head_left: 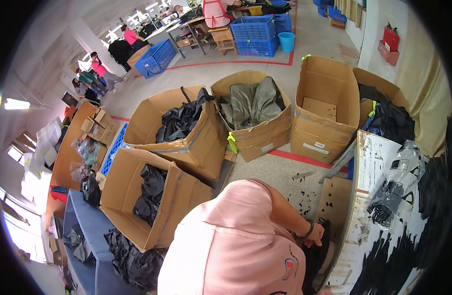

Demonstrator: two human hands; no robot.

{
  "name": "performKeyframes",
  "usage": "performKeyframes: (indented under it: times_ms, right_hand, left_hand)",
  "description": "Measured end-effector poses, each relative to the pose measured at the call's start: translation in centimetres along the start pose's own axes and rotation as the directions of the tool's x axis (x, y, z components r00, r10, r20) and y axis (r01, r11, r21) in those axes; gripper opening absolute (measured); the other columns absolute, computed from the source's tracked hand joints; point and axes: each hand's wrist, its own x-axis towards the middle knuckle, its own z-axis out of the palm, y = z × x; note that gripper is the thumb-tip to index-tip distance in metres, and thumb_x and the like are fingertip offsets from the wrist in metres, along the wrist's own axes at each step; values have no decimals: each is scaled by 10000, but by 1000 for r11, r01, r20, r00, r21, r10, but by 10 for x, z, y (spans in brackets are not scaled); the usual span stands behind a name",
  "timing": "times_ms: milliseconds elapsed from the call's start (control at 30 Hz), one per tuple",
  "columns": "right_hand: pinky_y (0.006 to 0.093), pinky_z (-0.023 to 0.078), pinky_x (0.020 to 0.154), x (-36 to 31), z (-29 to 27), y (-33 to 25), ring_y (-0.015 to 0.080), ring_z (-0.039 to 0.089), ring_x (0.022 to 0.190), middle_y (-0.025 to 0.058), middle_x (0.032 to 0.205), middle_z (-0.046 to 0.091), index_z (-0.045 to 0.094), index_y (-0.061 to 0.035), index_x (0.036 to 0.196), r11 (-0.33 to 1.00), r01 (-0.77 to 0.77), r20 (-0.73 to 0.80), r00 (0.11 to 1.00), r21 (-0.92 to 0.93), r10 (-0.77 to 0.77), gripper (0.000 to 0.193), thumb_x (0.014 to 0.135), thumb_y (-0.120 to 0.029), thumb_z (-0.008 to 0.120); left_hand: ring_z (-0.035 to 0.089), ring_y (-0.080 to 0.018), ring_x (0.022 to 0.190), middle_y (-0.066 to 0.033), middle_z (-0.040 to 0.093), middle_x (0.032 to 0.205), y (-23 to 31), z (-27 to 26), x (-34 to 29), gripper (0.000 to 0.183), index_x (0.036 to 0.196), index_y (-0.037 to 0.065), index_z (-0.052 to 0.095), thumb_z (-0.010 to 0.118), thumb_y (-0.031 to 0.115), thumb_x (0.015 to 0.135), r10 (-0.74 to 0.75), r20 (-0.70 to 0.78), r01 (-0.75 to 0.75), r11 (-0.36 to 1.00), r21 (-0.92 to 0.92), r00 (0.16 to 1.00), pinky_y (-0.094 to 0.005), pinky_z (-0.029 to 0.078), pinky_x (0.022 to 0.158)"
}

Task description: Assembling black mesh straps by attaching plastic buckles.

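My left arm, in a pink sleeve, reaches across to the right. My left hand (313, 235), with a dark band at the wrist, is closed on a length of black fabric (314, 258) beside the worn white table. The fabric hangs down toward the lower edge of the view. Only a sliver of my right hand (325, 292) shows at the bottom edge, and its fingers are hidden. On the white table (345, 246) lie many black strips (390, 263) and a clear plastic bag (395, 182) with dark contents.
Cardboard boxes with black cloth (184, 120), grey-green cloth (253, 103) and black bundles (151, 194) stand ahead and left. Another box (327, 130) is nearby. Dark scraps litter the floor (297, 189). Blue crates (255, 37) and people working are farther back. A blue padded surface (83, 219) lies left.
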Motion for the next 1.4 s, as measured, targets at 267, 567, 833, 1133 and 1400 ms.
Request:
performKeyframes:
  times_ms: [267, 567, 833, 1133, 1400]
  right_hand:
    - [415, 460, 736, 27, -31, 9, 316, 590, 798, 112, 868, 627, 640, -72, 938, 460, -205, -475, 635, -864, -609, 190, 889, -243, 572]
    - [419, 459, 723, 29, -27, 12, 296, 594, 792, 88, 872, 629, 646, -100, 939, 507, -102, -474, 549, -856, -689, 211, 916, -277, 533]
    - [430, 456, 695, 25, -21, -6, 312, 589, 773, 107, 821, 627, 656, -95, 879, 554, -146, -515, 611, -819, -601, 226, 899, -293, 549]
    - [426, 418, 600, 24, -26, 20, 293, 529, 637, 84, 700, 575, 635, -95, 747, 416, -184, -443, 558, -891, -702, 242, 901, -254, 535]
    - [489, 367, 641, 29, -43, 72, 399, 443, 696, 193, 743, 470, 522, -6, 741, 590, -179, -544, 651, -788, -529, 239, 908, -171, 476]
  left_hand:
    - [601, -213, 475, -112, 573, 664, -13, -1, 6, 282, 944, 45, 437, 656, 182, 830, 35, -9, -35, 999, 7, 999, -318, 469, 387]
    - [581, -186, 648, -81, 566, 734, -4, -1, -20, 283, 948, 46, 482, 649, 240, 827, 346, -257, -285, 926, 245, 902, -325, 463, 549]
    - [529, -171, 653, -53, 544, 701, 14, 12, -27, 229, 969, 79, 509, 625, 223, 834, 493, -190, -430, 854, 294, 849, -326, 400, 555]
    - [540, -178, 638, -51, 551, 690, 9, 39, -19, 117, 837, 86, 561, 623, 177, 797, 617, 46, -604, 746, 280, 785, -328, 414, 557]
    - [554, -172, 611, -50, 574, 705, 5, 52, -8, 128, 844, 66, 566, 608, 185, 820, 582, 192, -612, 737, 287, 790, -316, 432, 525]
